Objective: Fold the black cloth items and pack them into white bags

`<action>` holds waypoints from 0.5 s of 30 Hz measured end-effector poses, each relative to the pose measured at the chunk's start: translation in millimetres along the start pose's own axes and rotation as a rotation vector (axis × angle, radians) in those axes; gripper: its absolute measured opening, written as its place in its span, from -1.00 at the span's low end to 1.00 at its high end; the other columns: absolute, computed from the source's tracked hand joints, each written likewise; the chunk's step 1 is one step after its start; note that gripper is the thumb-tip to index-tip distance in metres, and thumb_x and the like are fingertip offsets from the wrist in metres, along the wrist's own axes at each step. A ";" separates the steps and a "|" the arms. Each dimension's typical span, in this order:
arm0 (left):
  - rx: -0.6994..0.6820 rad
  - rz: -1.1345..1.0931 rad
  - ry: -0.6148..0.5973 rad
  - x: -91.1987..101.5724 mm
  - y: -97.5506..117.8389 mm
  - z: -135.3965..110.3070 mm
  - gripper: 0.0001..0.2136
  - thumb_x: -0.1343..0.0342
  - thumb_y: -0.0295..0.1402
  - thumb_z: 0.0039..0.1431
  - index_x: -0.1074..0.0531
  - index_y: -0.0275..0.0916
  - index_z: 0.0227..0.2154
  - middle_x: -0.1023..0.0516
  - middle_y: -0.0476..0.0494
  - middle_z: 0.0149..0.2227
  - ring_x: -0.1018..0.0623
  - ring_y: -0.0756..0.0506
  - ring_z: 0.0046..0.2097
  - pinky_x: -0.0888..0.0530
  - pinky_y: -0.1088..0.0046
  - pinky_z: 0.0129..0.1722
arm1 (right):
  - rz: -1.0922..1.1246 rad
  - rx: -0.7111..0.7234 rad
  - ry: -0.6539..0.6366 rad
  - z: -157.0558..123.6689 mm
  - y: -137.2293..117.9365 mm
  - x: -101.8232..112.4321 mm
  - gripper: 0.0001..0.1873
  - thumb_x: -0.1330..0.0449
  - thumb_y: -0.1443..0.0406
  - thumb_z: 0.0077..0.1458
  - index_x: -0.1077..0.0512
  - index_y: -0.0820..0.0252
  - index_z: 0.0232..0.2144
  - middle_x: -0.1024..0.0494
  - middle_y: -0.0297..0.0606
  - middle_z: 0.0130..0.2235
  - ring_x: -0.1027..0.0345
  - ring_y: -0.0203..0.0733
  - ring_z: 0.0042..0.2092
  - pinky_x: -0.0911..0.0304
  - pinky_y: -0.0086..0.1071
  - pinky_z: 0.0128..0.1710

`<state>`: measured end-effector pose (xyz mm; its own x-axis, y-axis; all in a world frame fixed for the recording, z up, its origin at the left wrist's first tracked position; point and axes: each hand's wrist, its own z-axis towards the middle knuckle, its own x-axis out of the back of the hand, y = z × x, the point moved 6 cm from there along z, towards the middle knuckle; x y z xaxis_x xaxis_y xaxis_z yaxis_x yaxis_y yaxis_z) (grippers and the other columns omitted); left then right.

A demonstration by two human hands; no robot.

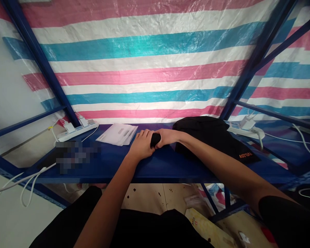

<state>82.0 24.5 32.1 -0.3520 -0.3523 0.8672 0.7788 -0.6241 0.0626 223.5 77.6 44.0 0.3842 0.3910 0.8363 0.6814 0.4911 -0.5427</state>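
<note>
Both my hands meet at the middle of a blue shelf (113, 162). My left hand (141, 144) rests on the shelf with its fingers curled round a small black object (155, 139). My right hand (167, 136) grips the same black object from the right side, fingers closed. What the object is cannot be made out. Just right of my right hand, a black garment (209, 136) with an orange logo lies on the shelf.
White papers (118, 133) lie left of my hands. A white power strip (77, 130) with plugs sits at the back left, another power strip (244, 126) at the right, with white cables trailing off. A blurred patch covers something at left. A striped tarp hangs behind.
</note>
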 end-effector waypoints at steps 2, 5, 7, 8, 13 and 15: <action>0.002 0.015 -0.001 2.0 0.9 1.0 -0.57 -0.31 -0.24 0.25 -0.37 -0.17 0.12 -0.53 -0.30 0.06 -0.51 -0.38 0.09 -0.46 0.08 0.06 | 0.100 0.002 -0.033 -6.5 -4.8 1.3 -0.53 -0.54 0.10 -0.14 -0.66 0.17 -0.17 -0.68 -0.37 -0.31 -0.51 -0.16 -0.33 -0.33 -0.39 -0.35; -0.018 0.049 0.012 4.9 3.8 2.1 -0.61 -0.31 -0.22 0.29 -0.36 -0.17 0.09 -0.54 -0.28 0.03 -0.52 -0.37 0.06 -0.47 0.10 0.04 | 0.183 -0.019 -0.049 -14.1 -8.8 2.0 -0.55 -0.55 0.09 -0.12 -0.67 0.19 -0.19 -0.69 -0.33 -0.30 -0.50 -0.17 -0.34 -0.33 -0.39 -0.38; -0.034 0.091 0.019 5.5 5.4 2.7 -0.60 -0.29 -0.27 0.31 -0.35 -0.17 0.13 -0.54 -0.29 0.04 -0.52 -0.36 0.07 -0.47 0.10 0.04 | 0.208 -0.005 -0.062 -16.6 -9.8 0.8 -0.58 -0.54 0.11 -0.09 -0.66 0.19 -0.20 -0.69 -0.32 -0.28 -0.51 -0.16 -0.33 -0.34 -0.39 -0.37; -0.040 0.117 0.021 5.3 5.6 2.9 -0.60 -0.27 -0.31 0.31 -0.34 -0.18 0.15 -0.54 -0.30 0.04 -0.52 -0.37 0.07 -0.47 0.10 0.04 | 0.212 0.014 -0.067 -17.0 -9.9 -0.1 -0.59 -0.52 0.12 -0.06 -0.66 0.18 -0.18 -0.70 -0.31 -0.27 -0.52 -0.16 -0.31 -0.36 -0.38 -0.35; -0.005 0.183 0.001 -1.3 0.6 2.9 -0.69 -0.20 -0.44 0.32 -0.40 -0.23 0.09 -0.57 -0.35 -0.04 -0.58 -0.37 0.02 -0.50 0.11 -0.02 | -0.047 0.182 0.122 -16.2 -11.9 -0.1 -0.37 -0.56 0.21 -0.08 -0.56 0.17 0.06 -0.70 -0.19 -0.02 -0.59 0.02 -0.06 -0.48 -0.21 -0.02; 0.094 0.143 0.002 -3.1 -6.3 2.7 -0.71 -0.23 -0.39 0.33 -0.41 -0.23 0.07 -0.59 -0.35 -0.07 -0.61 -0.36 -0.03 -0.51 0.14 -0.08 | -0.281 0.272 0.288 -19.0 -19.5 0.0 -0.23 -0.59 0.26 -0.09 -0.49 0.21 0.17 -0.64 -0.04 0.10 -0.52 0.16 0.11 -0.41 -0.06 0.18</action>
<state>79.6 31.4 30.4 -0.2347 -0.4347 0.8695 0.8664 -0.4991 -0.0156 222.0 53.3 56.1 0.3920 0.0014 0.9200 0.6110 0.7472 -0.2614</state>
